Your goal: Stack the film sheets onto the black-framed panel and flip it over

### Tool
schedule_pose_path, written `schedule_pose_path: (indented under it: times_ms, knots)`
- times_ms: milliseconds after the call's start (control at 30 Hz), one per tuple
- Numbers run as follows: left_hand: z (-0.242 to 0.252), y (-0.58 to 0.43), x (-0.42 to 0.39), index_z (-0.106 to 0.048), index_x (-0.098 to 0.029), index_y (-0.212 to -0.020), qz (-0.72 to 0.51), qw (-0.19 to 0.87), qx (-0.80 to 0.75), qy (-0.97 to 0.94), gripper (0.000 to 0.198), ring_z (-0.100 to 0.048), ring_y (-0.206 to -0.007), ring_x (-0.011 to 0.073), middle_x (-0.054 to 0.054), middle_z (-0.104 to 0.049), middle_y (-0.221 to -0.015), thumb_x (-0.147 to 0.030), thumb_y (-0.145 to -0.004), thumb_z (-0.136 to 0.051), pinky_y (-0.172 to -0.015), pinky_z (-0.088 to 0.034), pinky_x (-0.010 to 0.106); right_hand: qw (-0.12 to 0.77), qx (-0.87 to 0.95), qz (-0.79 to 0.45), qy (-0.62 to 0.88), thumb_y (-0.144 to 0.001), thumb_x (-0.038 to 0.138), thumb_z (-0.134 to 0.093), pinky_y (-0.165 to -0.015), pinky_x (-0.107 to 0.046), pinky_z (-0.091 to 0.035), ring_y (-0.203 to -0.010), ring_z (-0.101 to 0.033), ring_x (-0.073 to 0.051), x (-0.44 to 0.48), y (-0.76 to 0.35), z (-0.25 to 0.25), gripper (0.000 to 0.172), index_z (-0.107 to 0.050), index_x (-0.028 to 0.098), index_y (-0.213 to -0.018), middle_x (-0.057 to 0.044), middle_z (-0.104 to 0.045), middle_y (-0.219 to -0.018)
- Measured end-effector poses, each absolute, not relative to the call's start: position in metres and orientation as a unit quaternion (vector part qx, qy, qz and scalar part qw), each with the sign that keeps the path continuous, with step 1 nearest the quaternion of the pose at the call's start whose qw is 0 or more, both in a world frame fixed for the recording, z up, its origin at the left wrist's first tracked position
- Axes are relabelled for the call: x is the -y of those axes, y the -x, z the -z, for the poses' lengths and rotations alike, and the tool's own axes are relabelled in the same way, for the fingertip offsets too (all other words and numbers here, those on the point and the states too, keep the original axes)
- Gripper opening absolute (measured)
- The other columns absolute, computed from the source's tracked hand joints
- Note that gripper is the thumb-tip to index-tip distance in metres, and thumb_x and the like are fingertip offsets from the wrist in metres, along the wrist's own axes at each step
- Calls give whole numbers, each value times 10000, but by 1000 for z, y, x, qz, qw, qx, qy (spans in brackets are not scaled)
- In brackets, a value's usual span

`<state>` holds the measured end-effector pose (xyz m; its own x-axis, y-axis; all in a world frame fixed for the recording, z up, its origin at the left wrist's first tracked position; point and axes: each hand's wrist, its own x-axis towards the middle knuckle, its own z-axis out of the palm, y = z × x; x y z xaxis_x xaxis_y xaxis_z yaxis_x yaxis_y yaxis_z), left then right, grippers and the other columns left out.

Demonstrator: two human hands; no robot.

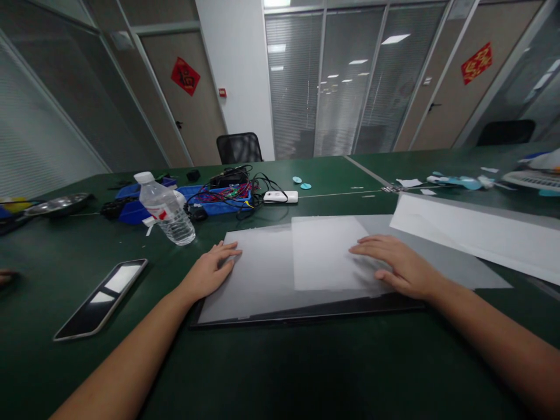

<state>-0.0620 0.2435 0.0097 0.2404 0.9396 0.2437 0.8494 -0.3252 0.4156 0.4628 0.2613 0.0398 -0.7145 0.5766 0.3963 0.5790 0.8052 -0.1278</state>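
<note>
A flat dark-edged panel (254, 277) with a greyish translucent sheet over it lies on the green table in front of me. On its right half rests a smaller white sheet (324, 256). My left hand (212, 271) lies at the panel's left edge, fingers stretched out onto the grey surface. Over the right part is my right hand (394, 265), its fingers extended above the white sheet and holding nothing; whether the fingertips touch it I cannot tell. A larger translucent sheet (464, 262) sticks out to the right, beneath a big white sheet (481, 233).
Left of the panel stand a tilted water bottle (168, 213) and a phone (102, 300) lying flat. Behind are blue trays (219, 201) with tangled wires and a white device (280, 197). Paper scraps (409, 182) lie farther right. Part of another person's hand (6, 277) shows at the left edge.
</note>
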Motion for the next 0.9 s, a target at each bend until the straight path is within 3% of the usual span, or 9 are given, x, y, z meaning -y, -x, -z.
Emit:
schedule_pose_path:
  times_ms: [133, 267, 500, 733, 900]
  knots:
    - [-9, 62, -244, -771, -246, -1327, -235, 102, -571, -780, 573, -433, -1566, 363, 88, -605, -1586, -624, -987, -506, -1311, -273, 619, 203, 848, 53, 487, -1055, 615, -404, -1111, -613, -486, -1257, -668, -372, -277, -489, -37, 601, -784, 218, -1297, -136, -754, -1332]
    - [-10, 62, -244, -770, -252, -1328, -232, 104, -572, -780, 574, -442, -1561, 363, 87, -612, -1579, -633, -978, -521, -1307, -276, 626, 167, 799, 22, 578, -1076, 589, -334, -991, -549, -562, -1130, -722, -358, -283, -506, -34, 633, -821, 198, -1181, -144, -787, -1235]
    - [-12, 61, -243, -764, -240, -1342, -227, 102, -575, -779, 565, -427, -1570, 357, 86, -602, -1584, -592, -973, -521, -1313, -262, 619, 173, 855, 7, 490, -1092, 560, -370, -1027, -525, -563, -1142, -726, -318, -266, -473, -39, 563, -816, 227, -1169, -105, -797, -1218]
    - [-16, 60, -241, -741, -228, -1376, -226, 112, -574, -779, 610, -412, -1573, 378, 108, -591, -1594, -631, -956, -554, -1313, -249, 619, 175, 913, -34, 368, -1080, 517, -477, -1121, -535, -536, -1310, -671, -302, -257, -448, -37, 492, -738, 225, -1380, -105, -721, -1414]
    - [-17, 65, -241, -594, -243, -1552, -207, 134, -573, -782, 663, -333, -1598, 396, 99, -522, -1649, -542, -961, -568, -1313, -202, 657, 194, 866, 1, 461, -1080, 535, -461, -1123, -571, -528, -1258, -691, -313, -269, -474, -36, 496, -759, 225, -1328, -95, -750, -1355]
